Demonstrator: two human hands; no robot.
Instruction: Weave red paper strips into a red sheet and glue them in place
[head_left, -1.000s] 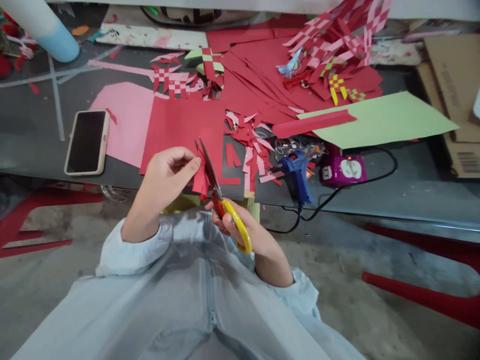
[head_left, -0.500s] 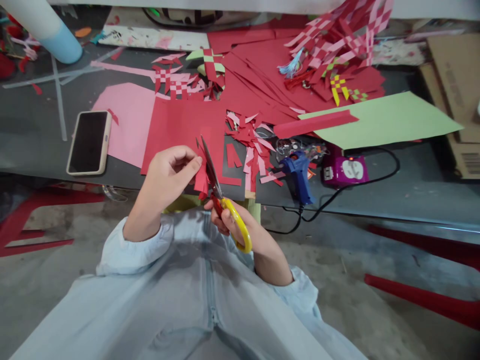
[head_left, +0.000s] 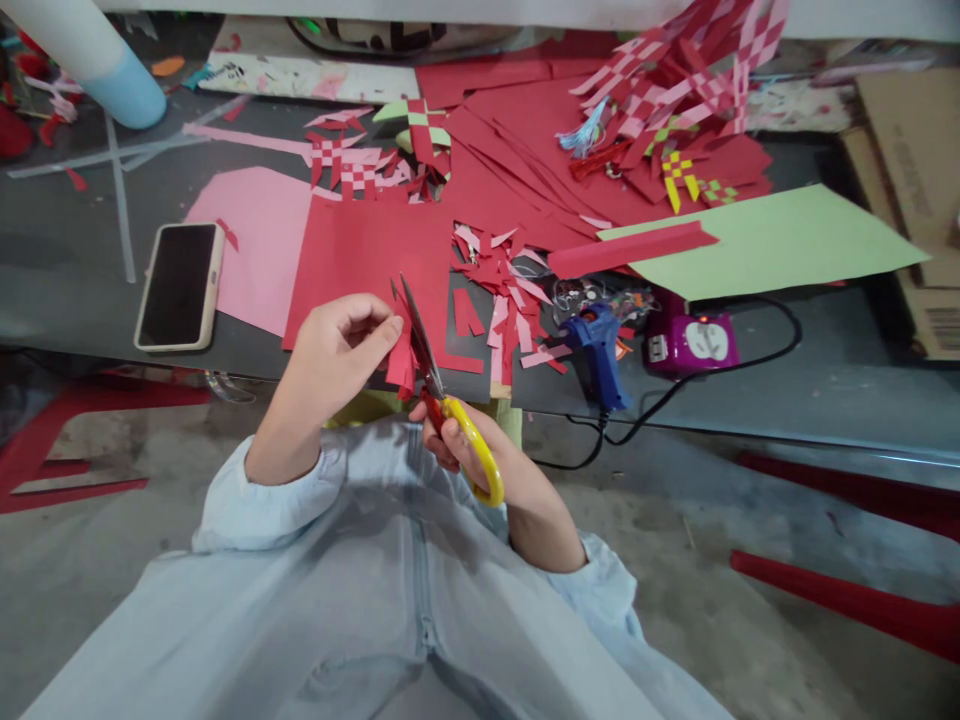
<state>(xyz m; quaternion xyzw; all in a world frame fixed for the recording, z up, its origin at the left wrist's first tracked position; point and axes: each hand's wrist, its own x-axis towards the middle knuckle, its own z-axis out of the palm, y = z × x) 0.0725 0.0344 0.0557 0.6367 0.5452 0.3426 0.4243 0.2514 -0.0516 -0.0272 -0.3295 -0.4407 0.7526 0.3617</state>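
Note:
Between thumb and fingers, my left hand (head_left: 341, 350) pinches a piece of red paper (head_left: 402, 362) near the table's front edge. My right hand (head_left: 465, 440) is closed around the handles of a pair of scissors (head_left: 420, 330), one handle yellow and one red. The slightly parted blades point away from me, just right of the left fingertips and beside the held paper. Beyond them lies a large red sheet (head_left: 375, 250), partly over a pink sheet (head_left: 255, 240). Red and pink paper scraps (head_left: 502, 290) are strewn right of the blades.
A phone (head_left: 178, 287) lies at the left. To the right are a blue glue gun (head_left: 598, 350), a purple power socket (head_left: 690, 342) with a black cable, and a green sheet (head_left: 780, 245). Woven checkered strips (head_left: 660, 80) pile at the back; cardboard (head_left: 911, 160) stands far right.
Hardly anything differs. Both hands, the scissors and the red paper keep nearly the same position; the view shifts very slightly.

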